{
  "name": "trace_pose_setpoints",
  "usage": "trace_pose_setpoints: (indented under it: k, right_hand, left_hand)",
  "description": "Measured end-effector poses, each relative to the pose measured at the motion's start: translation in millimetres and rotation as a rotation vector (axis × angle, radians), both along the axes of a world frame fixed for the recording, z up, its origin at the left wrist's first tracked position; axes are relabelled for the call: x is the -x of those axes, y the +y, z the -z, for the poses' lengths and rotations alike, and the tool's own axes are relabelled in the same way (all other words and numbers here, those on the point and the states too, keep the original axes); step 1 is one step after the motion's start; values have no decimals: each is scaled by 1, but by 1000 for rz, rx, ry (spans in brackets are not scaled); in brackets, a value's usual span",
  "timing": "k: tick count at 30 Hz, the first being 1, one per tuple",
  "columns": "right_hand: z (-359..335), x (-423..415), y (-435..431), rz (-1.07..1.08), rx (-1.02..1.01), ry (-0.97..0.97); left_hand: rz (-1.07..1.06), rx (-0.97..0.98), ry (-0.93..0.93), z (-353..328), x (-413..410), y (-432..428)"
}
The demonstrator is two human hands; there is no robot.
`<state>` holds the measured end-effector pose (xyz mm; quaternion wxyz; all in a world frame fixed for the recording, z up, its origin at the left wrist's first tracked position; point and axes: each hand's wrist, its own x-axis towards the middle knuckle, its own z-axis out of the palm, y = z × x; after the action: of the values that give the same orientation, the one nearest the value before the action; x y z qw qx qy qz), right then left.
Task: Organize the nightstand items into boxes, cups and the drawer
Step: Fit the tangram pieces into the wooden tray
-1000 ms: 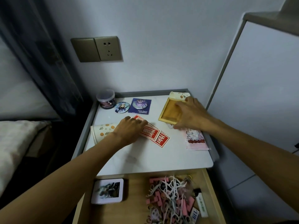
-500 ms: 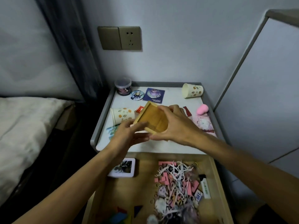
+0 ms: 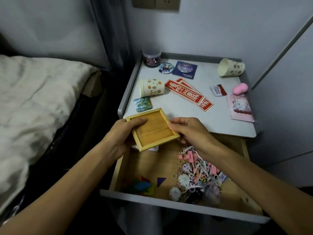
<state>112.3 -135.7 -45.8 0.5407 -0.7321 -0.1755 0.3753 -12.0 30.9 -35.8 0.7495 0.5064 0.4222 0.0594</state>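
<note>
1. The left hand pinches the left side of the flat square yellow wooden box. Its thumb lies on top, and its other fingers go under the box, where they cannot be seen.
2. The right hand holds the right edge with curled fingers.
3. The box is empty. It is up in the air, a bit tilted, over the back of the open wooden drawer with a grey front.
4. I think this is the step of getting a box ready to fill.
5. Next, the box needs a bare flat spot to sit on, so one hand can let go. The flat coloured shapes in the drawer look like they might fit in it.
6. A messy pile of pink and white little things also sits in the drawer.
7. On the white nightstand top with a grey rim lie two spotted paper cups on their sides and long red paper strips.
8. A bed with a cream sheet is on the left. The grey wall has a socket plate.
</note>
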Motion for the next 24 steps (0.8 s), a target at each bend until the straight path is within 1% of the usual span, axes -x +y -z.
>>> trace_pose_setpoints:
  k: [2,6,8,9,10,11,13,14,16,18,20,22,24]
  right_hand:
    - [8,5,8,36,-30,33]
    - [23,18,17,-1,-61,70]
    - [37,24,13,-33,-52,100]
    - [48,28,12,-73,-16,80]
    - [60,32,9,-151,46,-2]
    - [74,36,5,-276,128,-136]
    - [98,47,3,-593,251,-386]
    - [110,54,5,-729,273,-467]
    - [124,66,15,-904,284,-601]
    - [131,76,26,-973,269,-778]
    - [135,83,33,-1021,240,-906]
    - [138,87,37,-1059,225,-952]
    - [140,88,39,-1056,234,-923]
  left_hand:
    - [28,-16,-9,3,8,6]
    - [94,-174,4,6,22,17]
    - [87,-162,5,6,26,23]
    - [70,-147,11,6,28,27]
    - [48,-133,16,7,29,32]
    - [19,-113,19,8,29,35]
    - [-30,-74,20,10,28,39]
    - [-49,-58,21,12,27,40]
    - [-86,-34,24,14,26,41]
    - [-118,-17,33,17,26,41]
    - [-150,-6,41,19,26,43]
    - [-183,-2,47,20,26,44]
    - [-202,-5,47,21,24,45]
